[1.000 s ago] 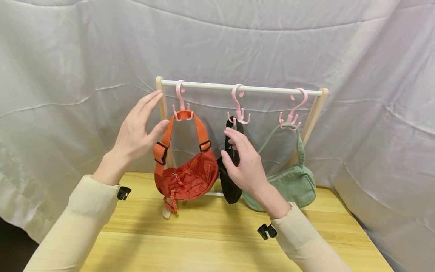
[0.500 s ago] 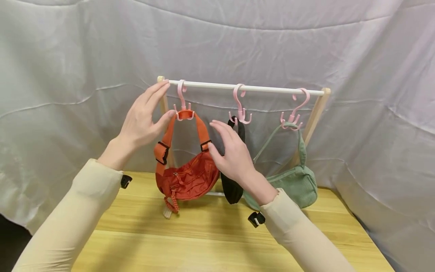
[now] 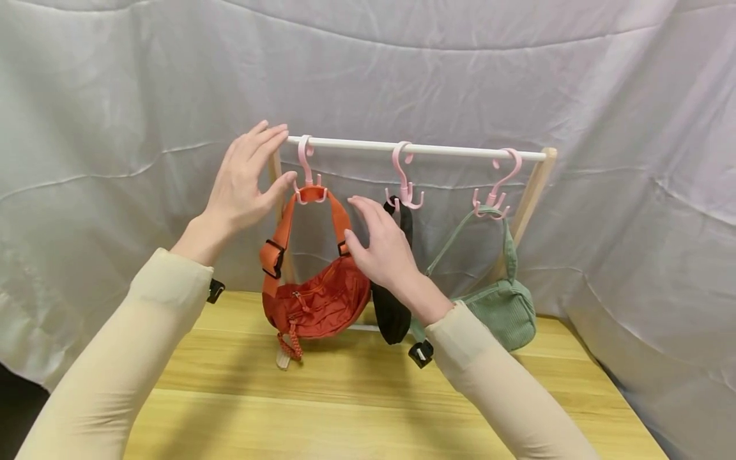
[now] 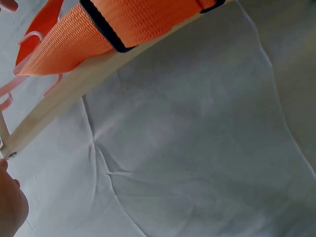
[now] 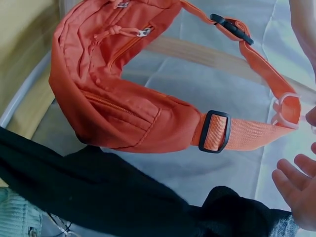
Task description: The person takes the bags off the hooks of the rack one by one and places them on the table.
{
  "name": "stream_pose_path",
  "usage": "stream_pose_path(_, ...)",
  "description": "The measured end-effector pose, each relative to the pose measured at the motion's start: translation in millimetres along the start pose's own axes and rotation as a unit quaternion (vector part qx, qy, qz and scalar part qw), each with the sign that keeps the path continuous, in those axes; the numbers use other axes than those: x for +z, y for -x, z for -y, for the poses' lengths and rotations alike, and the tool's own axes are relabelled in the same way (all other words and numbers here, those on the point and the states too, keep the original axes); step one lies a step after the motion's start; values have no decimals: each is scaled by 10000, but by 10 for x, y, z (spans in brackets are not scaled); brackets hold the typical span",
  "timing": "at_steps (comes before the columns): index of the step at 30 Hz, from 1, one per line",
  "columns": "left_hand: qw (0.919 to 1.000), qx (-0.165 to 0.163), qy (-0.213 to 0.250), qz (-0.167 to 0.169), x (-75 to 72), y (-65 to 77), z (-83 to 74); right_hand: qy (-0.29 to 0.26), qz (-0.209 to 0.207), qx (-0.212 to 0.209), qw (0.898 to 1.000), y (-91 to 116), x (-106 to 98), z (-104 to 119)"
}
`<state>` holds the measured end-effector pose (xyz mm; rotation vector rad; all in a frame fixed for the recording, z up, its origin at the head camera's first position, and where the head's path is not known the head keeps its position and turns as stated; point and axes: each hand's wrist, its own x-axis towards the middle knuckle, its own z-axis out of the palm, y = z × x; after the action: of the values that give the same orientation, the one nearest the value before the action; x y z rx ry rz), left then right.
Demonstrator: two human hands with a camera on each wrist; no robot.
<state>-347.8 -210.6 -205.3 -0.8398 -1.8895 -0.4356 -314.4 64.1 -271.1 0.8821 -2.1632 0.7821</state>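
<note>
My left hand (image 3: pixel 244 179) is raised with straight fingers at the top left corner of the rack. Its fingertips overlap the post top; whether they touch it I cannot tell. Beside its thumb, the strap of an orange-red crossbody bag (image 3: pixel 319 300) hangs from a pink hook (image 3: pixel 306 163). The fingers of my right hand (image 3: pixel 388 249) are spread loosely, holding nothing, in front of a black bag (image 3: pixel 392 316) and close to the orange strap (image 5: pixel 247 133). That hand hides much of the black bag, which hangs from the middle pink hook (image 3: pixel 400 169).
A green corduroy shoulder bag (image 3: pixel 506 313) hangs from the right-hand pink hook (image 3: pixel 506 176). The rack has a white bar (image 3: pixel 356 144) and a wooden post (image 3: pixel 531 198) at the right. Underneath is a wooden table (image 3: pixel 322 421), with grey cloth (image 3: pixel 460 70) behind.
Both hands have risen. My right hand has shifted left, from in front of the black bag toward the orange strap. My left fingertips now overlap the rack's corner. The bags hang as before.
</note>
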Motion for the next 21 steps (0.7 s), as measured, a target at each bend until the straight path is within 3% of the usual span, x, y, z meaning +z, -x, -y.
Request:
stream_pose_path(11, 9997, -102, 137, 170, 77, -146, 77, -190, 291, 609, 9975, -158, 134, -31)
stream_pose_path(17, 9992, -28, 399, 60, 122, -223, 98, -298, 292, 743, 9964, -240, 246, -74)
stream_pose_path(21, 9982, 17, 604, -11, 166, -240, 121, -668, 184, 854, 9939, -289, 312, -84)
